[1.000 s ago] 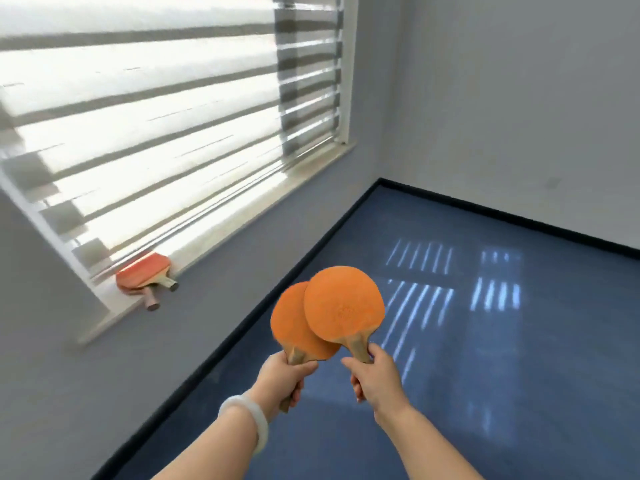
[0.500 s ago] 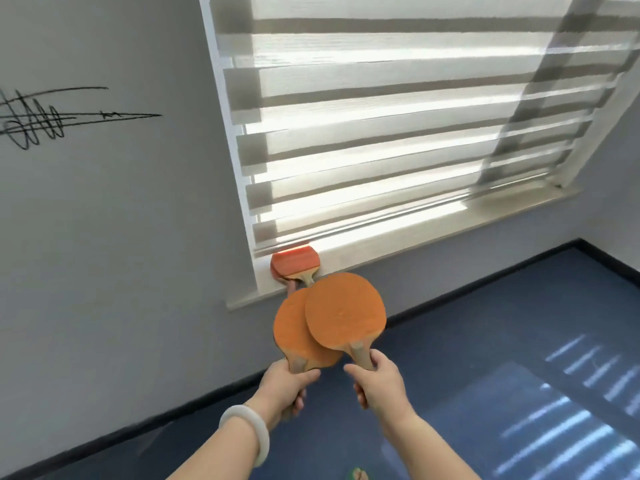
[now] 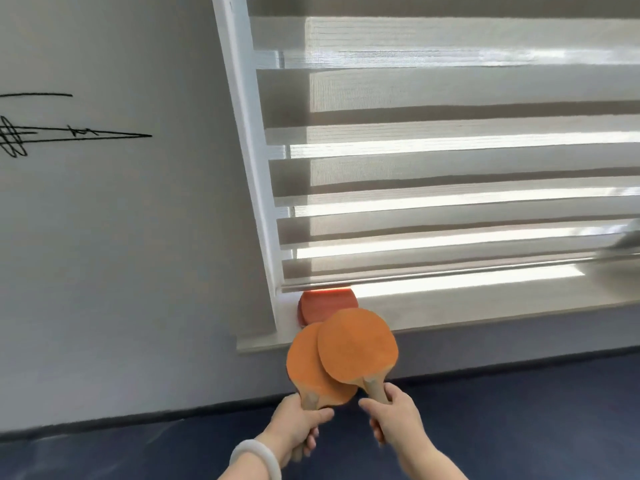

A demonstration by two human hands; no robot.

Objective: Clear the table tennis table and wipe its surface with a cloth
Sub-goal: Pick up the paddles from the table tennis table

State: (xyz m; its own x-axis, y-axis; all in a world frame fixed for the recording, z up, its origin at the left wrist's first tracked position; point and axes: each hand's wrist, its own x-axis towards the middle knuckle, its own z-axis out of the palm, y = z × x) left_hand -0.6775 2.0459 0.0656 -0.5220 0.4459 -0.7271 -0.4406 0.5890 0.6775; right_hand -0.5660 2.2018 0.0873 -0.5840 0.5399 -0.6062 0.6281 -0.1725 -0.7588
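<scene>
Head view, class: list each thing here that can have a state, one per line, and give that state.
Left hand: closed on a paddle handle.
Right hand: closed on a paddle handle.
Left orange paddle: held upright, partly behind the other.
Right orange paddle: held upright, overlapping in front.
Red paddles: lying on the windowsill, partly under the blind.
Window blind: lowered almost to the sill.

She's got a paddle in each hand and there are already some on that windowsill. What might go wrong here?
The red paddles already fill the windowsill's corner, partly under the blind; stacking more there may knock them off the narrow ledge. The left hand and right hand hold overlapping orange paddles, which may clash when set down.
</scene>
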